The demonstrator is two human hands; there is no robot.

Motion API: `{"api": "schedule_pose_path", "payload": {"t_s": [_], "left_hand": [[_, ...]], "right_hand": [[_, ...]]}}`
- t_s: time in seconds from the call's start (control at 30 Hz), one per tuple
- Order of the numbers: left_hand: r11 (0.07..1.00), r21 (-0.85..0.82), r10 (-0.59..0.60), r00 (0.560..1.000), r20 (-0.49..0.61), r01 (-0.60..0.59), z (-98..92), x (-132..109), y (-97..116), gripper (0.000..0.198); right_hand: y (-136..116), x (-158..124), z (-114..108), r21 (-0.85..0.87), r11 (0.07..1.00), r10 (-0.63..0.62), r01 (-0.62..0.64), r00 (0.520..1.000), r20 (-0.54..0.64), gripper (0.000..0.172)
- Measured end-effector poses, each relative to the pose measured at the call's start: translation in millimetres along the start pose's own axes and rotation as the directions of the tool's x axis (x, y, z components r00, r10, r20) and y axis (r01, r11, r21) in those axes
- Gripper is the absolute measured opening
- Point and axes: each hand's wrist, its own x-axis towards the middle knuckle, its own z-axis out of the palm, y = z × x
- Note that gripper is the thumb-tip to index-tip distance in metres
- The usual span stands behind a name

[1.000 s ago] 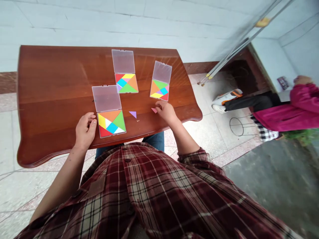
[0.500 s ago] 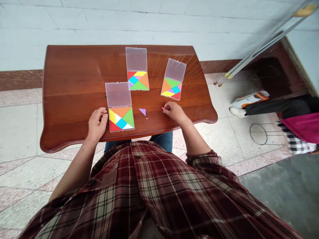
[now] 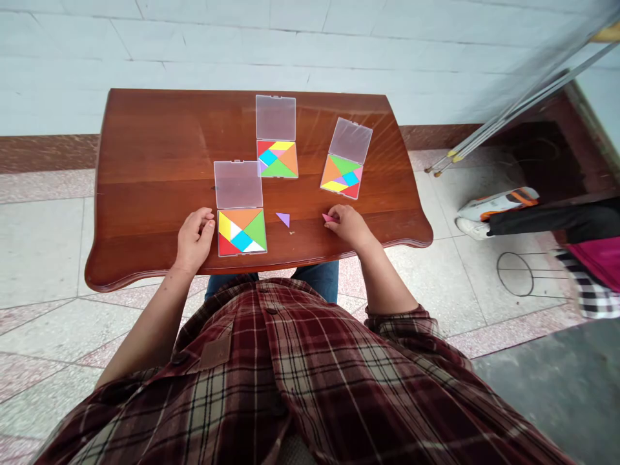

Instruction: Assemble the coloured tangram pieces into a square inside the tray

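On the table, my right hand (image 3: 349,226) pinches a pink triangular tangram piece (image 3: 330,218) between thumb and fingers. My left hand (image 3: 194,240) rests at the table's front, loosely curled with a gap at the thumb, holding nothing I can see. Just right of it lies the nearest tangram case (image 3: 238,185), its clear lid folded back. Orange, green, yellow, red and blue pieces fill most of its tray, with two white gaps showing. A purple triangle (image 3: 284,219) lies loose on the wood between that case and my right hand.
Two more lidded tangram cases lie farther back, one in the middle (image 3: 276,118) and one to the right (image 3: 351,140), both with coloured pieces inside. The brown wooden table (image 3: 159,148) stands by a white wall. Crutches (image 3: 504,113) lean at right, near another person's leg (image 3: 527,219).
The view has shifted slightly, so the table sits farther right. My right hand still pinches the pink triangle, which now shows more. My left hand stays beside the nearest case.
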Motion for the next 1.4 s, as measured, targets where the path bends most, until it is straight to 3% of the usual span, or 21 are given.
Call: {"api": "schedule_pose_path", "payload": {"t_s": [0.2,0.47,0.67,0.83,0.97,1.2,1.4], "left_hand": [[1.000,-0.007,-0.010,1.000,-0.025,0.010,-1.6,2.6,-0.8,0.034],[1.000,0.022,-0.017,0.999,-0.037,0.018,-2.7,6.1,-5.2,0.032],[0.999,0.043,-0.012,0.999,-0.044,0.014,-3.7,6.8,-4.2,0.031],[1.000,-0.005,-0.030,0.998,-0.060,0.030,-4.2,6.9,-3.3,0.032],[0.998,-0.026,-0.061,0.995,-0.080,0.059,-3.7,6.9,-0.2,0.031],[0.995,-0.042,-0.094,0.991,-0.093,0.090,-1.9,8.4,-4.6,0.031],[0.996,-0.036,-0.088,0.990,-0.106,0.085,-0.5,10.6,-7.2,0.035]], "right_hand": [[3.1,3.9,-1.7,0.098,0.995,0.007,-0.011,0.999,0.040,0.018],[6.5,-1.4,2.9,0.219,0.976,0.034,-0.019,0.997,-0.068,0.022],[5.5,-5.5,4.9,0.333,0.943,0.026,-0.018,0.999,-0.021,0.023],[5.1,-4.7,16.3,0.554,0.826,-0.100,0.104,0.994,-0.037,0.015],[-1.2,-4.9,34.0,0.706,0.691,-0.135,0.156,0.987,-0.086,0.026],[-6.8,-13.8,59.6,0.621,0.739,-0.083,0.261,0.950,-0.300,0.026],[-7.2,-11.4,59.5,0.609,0.765,-0.058,0.208,0.965,-0.257,0.029]]}}
